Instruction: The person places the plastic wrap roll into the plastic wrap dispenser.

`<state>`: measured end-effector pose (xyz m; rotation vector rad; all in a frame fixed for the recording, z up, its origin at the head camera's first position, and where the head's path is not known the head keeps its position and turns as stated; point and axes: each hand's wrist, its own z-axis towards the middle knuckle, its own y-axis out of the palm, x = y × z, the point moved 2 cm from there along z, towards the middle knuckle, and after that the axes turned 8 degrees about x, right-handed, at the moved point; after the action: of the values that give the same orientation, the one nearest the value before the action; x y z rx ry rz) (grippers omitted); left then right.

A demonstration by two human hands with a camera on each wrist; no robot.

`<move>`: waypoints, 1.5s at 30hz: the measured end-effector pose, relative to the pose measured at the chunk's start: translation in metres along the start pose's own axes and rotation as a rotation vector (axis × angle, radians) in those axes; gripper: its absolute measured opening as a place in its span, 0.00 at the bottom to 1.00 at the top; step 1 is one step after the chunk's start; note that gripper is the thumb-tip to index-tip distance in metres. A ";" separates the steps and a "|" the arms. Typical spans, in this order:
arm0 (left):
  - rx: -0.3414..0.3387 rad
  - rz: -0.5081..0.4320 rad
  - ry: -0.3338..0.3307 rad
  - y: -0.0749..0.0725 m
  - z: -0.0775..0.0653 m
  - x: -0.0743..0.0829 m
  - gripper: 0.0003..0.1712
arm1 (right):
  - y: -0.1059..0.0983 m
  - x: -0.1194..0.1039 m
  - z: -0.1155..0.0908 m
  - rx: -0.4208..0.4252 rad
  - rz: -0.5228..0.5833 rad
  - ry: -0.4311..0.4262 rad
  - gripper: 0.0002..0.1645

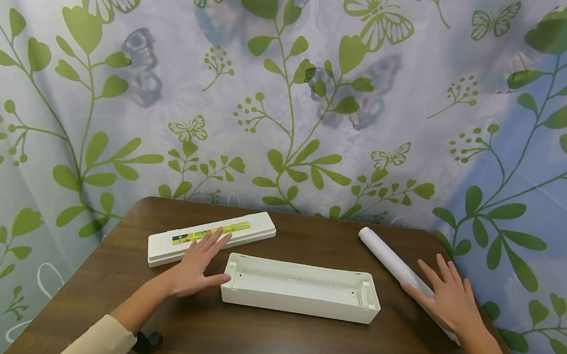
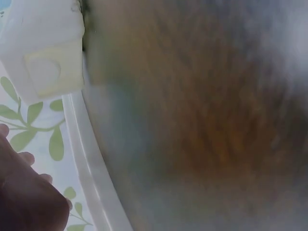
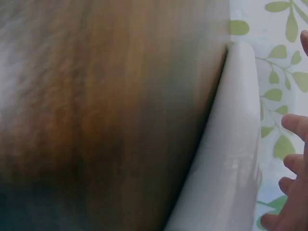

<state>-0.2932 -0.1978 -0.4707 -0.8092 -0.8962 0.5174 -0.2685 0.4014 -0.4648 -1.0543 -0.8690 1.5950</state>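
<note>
A long white plastic box [image 1: 298,304] lies open side up at the middle of the table, its hollow inside showing. Behind it and to the left is a slim white lid [image 1: 259,228] with a yellow-green label. My left hand [image 1: 196,267], fingers spread, overlaps the lid's front edge in the head view, its thumb right at the box's left end. On the right, a white roll of plastic film [image 1: 382,252] lies aslant. Over its near half my right hand [image 1: 449,298] spreads its fingers. The right wrist view shows the roll [image 3: 226,144] beside the fingers [image 3: 296,166].
The brown wooden table [image 1: 290,344] ends at a rounded back edge. Behind it hangs a curtain [image 1: 211,82] with green leaves and butterflies, which also runs along the right side. A dark wrist strap [image 1: 147,343] sits by my left sleeve.
</note>
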 end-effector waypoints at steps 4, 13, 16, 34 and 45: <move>-0.012 -0.099 -0.008 0.000 -0.002 0.004 0.54 | 0.001 0.005 -0.002 0.018 0.050 -0.011 0.50; -0.039 -0.229 -0.072 0.005 -0.004 0.009 0.59 | 0.002 0.013 -0.005 -0.043 0.112 0.025 0.51; -0.036 -0.253 -0.089 0.006 -0.005 0.011 0.61 | 0.001 0.014 -0.006 -0.051 0.134 0.024 0.51; -0.124 -0.628 -0.147 0.014 -0.001 0.009 0.58 | -0.002 0.027 -0.011 -0.141 0.160 0.045 0.49; -0.209 -0.761 -0.212 0.017 0.004 0.004 0.61 | -0.003 0.032 -0.007 -0.211 0.234 0.097 0.48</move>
<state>-0.2955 -0.1829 -0.4805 -0.5422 -1.3791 -0.1664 -0.2653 0.4339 -0.4716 -1.4145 -0.8870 1.6534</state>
